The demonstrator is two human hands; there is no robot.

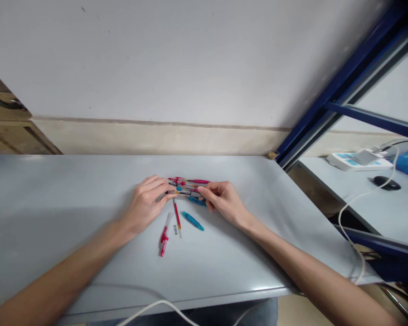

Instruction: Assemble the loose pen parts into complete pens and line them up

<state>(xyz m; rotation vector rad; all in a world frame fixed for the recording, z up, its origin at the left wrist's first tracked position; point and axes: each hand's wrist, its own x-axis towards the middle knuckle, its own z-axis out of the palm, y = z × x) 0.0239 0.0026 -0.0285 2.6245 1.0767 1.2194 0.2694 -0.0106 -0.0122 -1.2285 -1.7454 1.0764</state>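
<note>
Between both hands is a slim pen with a grey grip [194, 194], its thinner part dark and yellowish. My left hand [149, 200] is closed, fingertips pinching this pen's left end. Thumb and fingers of my right hand [222, 201] close around the grey end. Just behind lie several pens and pen parts, among them a pen with a pink grip [201, 181] and a blue pen piece [197, 200]. Nearer to me are a teal pen barrel [193, 221], a red refill [177, 216], a clear and pink pen barrel [164, 237] and a small grey piece [175, 229].
The grey table [88, 253] runs up to the wall. A white cable [347, 208] hangs on the right and another crosses the front edge. Beyond the blue metal frame [313, 108] stand a black mouse [386, 183] and a white device [347, 161].
</note>
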